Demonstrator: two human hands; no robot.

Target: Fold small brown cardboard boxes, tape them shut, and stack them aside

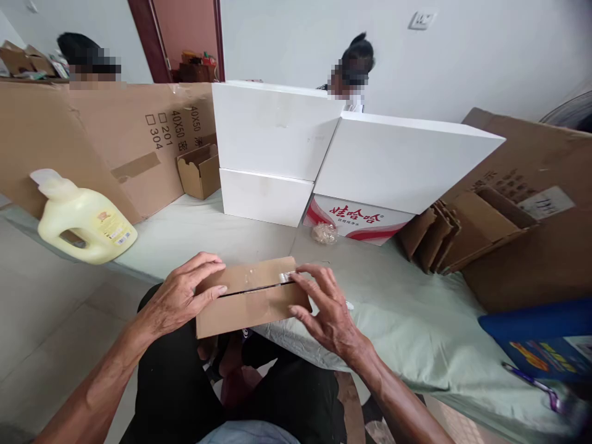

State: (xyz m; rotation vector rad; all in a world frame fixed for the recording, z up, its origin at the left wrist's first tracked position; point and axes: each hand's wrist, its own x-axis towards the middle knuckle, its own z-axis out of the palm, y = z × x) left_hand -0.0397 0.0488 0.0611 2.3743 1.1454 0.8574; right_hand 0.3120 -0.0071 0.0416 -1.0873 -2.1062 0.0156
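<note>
Over your lap, at the near edge of the pale green sheet (407,308), sits a small flat brown cardboard box (250,305), its flaps meeting at a dark slit with glossy clear tape (282,276) across it. Your left hand (180,299) clasps the left end with fingers loosely spread, while your right hand (328,311) lies flat, fingers close together, pressing the tape. Smooth white boards (277,129) and a cream plastic jug (83,219) lie beyond.

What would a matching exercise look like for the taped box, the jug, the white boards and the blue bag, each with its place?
Things:
1 taped box
2 jug
3 white boards
4 blue bag

Places:
A far right
B at the back, in the middle, upright
C under the left hand and right hand
D far left

Pairs: 1-C, 2-D, 3-B, 4-A
</note>
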